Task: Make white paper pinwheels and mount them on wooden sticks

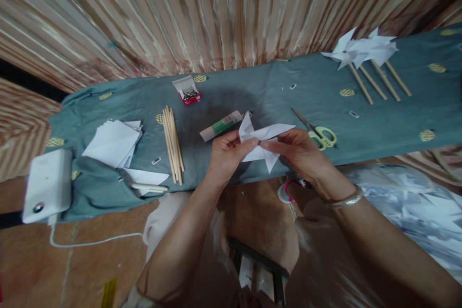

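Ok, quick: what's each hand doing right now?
Left hand: closed, pinching the folded white paper pinwheel at its centre.
Right hand: closed on the same paper pinwheel from the other side.

Glue stick [221, 125]; scissors [317, 132]; wooden sticks [173, 144]; pin box [187, 90]; paper stack [113, 142].

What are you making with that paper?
Both hands are folding a white paper pinwheel above a blue-grey cloth. The left hand and right hand pinch it near its middle. A glue stick, scissors, loose sticks and a paper stack lie close by. Finished pinwheels on sticks rest at the far right.
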The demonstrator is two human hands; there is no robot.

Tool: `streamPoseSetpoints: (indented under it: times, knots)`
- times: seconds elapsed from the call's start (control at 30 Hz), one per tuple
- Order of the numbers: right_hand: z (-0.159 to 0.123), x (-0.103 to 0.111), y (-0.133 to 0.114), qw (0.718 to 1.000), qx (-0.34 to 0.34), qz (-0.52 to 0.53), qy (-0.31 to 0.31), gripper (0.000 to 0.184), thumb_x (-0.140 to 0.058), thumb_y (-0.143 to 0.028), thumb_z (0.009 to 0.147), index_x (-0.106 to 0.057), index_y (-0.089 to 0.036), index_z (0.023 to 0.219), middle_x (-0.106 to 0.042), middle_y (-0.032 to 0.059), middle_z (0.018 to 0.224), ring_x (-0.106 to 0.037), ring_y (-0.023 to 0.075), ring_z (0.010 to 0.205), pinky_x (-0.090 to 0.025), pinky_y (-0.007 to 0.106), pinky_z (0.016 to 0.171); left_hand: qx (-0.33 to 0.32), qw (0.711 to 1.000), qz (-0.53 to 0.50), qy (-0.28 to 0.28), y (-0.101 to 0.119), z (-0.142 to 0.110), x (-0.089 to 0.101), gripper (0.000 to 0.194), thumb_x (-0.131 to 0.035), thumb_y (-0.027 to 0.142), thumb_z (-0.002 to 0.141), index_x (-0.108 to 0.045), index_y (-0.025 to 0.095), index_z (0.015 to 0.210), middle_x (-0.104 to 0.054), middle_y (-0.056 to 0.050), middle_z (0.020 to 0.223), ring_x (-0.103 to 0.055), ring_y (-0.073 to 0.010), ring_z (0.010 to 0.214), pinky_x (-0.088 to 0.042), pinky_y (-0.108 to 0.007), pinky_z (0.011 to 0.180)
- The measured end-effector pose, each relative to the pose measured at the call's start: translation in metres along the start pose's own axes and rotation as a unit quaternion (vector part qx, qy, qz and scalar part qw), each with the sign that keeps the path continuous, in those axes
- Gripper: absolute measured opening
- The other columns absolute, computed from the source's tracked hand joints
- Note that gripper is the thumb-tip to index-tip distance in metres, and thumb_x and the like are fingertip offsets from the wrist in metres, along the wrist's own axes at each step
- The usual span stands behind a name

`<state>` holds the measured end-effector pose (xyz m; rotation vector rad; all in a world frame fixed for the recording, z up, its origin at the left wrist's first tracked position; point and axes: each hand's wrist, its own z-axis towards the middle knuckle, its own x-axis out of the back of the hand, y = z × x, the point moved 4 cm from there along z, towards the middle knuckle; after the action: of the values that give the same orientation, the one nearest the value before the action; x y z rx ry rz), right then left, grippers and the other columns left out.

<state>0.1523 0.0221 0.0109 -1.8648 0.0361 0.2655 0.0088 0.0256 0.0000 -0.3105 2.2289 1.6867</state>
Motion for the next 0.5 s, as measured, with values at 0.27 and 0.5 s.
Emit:
streamPoseSetpoints:
  times: [0.27,0.5]
  knots:
    - [-0.0006,-0.0005,0.0024,1.000,-0.022,-0.003,0.000,0.024,-0.084,-0.034,0.058,-0.076,-0.018,0.075,-0.074,0.0018,0.071,-0.062,0.0146,0.061,-0.047,0.027,0.060,0.008,1.000,0.006,-0.012,-0.0014,0.0002,0.0008,0.036,-0.091,0.035,0.045,-0.073,0.016,0.070,-0.070,0.000,0.066,-0.058,-0.0123,0.057,-0.046,-0.025,0.058]
    - [-0.0018,0.0026,0.0003,1.000,-0.017,0.001,-0.007,0.026,-0.085,-0.037,0.060,-0.076,-0.020,0.077,-0.074,0.0011,0.072,-0.063,0.0140,0.062,-0.049,0.027,0.061,0.004,1.000,0.010,-0.015,-0.0003,-0.0003,0.0002,0.035,-0.091,0.034,0.048,-0.073,0.016,0.071,-0.070,0.000,0.066,-0.062,-0.0144,0.061,-0.051,-0.028,0.063]
